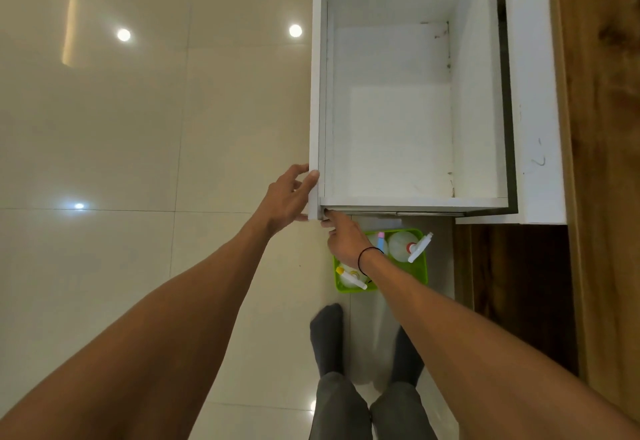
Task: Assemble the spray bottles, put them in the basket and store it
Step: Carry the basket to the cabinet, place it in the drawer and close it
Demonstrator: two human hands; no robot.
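Your left hand [289,197] grips the drawer [316,93] front edge, frame centre; right hand [343,235] fingers curl under its corner, above the basket [420,266].

Left hand [289,199] gripped the open white drawer's [391,141] front edge at mid-frame; right hand [343,235] touched its corner. Below, the green basket [420,268] held spray bottles [401,245] on the floor [138,162].

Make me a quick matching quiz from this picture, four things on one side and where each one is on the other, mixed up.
Things:
1. left hand
2. right hand
3. green basket
4. drawer

Places:
A. on the floor under the drawer
B. pulled out, nothing visible inside
C. gripping the drawer's front panel
D. at the drawer's lower front corner

Pairs: 1-C, 2-D, 3-A, 4-B
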